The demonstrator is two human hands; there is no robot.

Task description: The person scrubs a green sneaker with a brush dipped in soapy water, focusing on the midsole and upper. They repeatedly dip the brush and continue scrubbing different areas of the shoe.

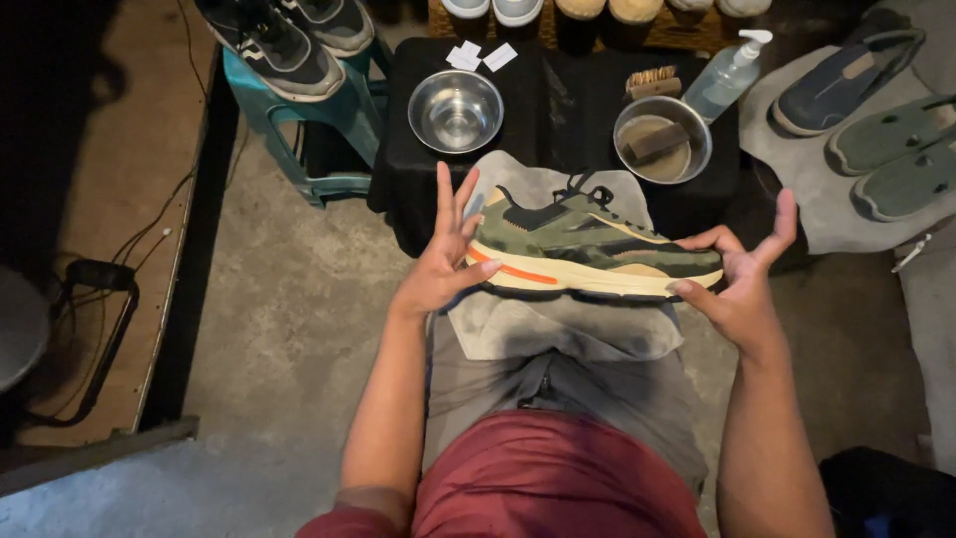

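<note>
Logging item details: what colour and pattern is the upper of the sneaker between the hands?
Green camouflage with black trim on the sneaker, over a cream sole with an orange streak; seen in the head view.

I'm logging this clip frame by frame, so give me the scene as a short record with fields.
left hand: left hand open, palm against the heel end of the green sneaker
right hand: right hand cups the toe end
sneaker: on its side over a grey cloth on the lap
table: black table with empty steel bowl, bowl holding a brush, pump bottle
right side: grey shoes
</note>
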